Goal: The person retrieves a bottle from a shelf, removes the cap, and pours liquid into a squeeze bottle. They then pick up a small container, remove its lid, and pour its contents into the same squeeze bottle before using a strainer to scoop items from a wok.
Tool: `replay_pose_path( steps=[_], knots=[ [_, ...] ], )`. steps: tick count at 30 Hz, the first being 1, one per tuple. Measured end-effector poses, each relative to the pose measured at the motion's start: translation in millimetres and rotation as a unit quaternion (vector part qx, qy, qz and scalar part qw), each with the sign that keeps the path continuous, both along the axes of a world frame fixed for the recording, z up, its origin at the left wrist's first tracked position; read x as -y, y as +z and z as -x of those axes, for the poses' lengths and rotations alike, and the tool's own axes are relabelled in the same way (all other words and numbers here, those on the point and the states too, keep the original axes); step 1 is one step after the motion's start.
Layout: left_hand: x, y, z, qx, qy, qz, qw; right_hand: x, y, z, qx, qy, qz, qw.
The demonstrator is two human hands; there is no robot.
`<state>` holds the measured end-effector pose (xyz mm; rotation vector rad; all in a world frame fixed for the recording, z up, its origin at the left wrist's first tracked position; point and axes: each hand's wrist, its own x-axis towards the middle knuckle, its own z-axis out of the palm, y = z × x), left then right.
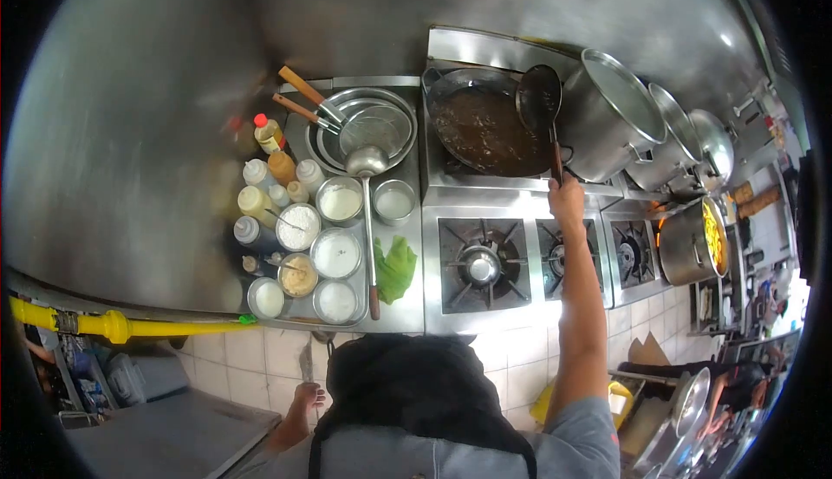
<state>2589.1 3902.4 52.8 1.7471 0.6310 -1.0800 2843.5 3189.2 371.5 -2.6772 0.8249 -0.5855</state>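
Note:
My right hand [567,200] is closed round the wooden end of a long-handled dark strainer [539,97]. The strainer's round head is over the right side of a wok [490,162] of dark brown liquid on the back burner. My left hand [308,397] is low beside my black apron [403,392], fingers curled. A thin greyish object [306,362] rises from it, too unclear to name. Left of the wok, a steel ladle [367,163] lies with its bowl against a metal basin [400,154], near a green cloth or leaf [397,269].
Bowls of white powder [336,254] and squeeze bottles [256,202] stand at the left. Large pots [611,115] are right of the wok, above open burners [482,264]. A yellow pipe [113,326] crosses at lower left. Another person [741,388] is at the far right.

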Motion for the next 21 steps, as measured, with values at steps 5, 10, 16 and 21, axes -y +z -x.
replay_pose_path(
  steps=[5,10,16,21],
  knots=[
    [-4,0,5,0.002,0.002,-0.013,1.0,25,-45,-22,0.015,0.016,-0.033,0.999],
    [-12,-1,9,0.008,-0.01,-0.033,0.999,0,-47,-36,0.005,0.035,-0.382,0.923],
    [-2,16,3,-0.003,0.024,-0.014,1.0,-50,-16,-26,0.01,0.083,-0.487,0.869],
    [-1,11,-5,-0.015,0.046,0.007,0.999,-68,-6,-17,-0.001,0.098,-0.545,0.833]
  ],
)
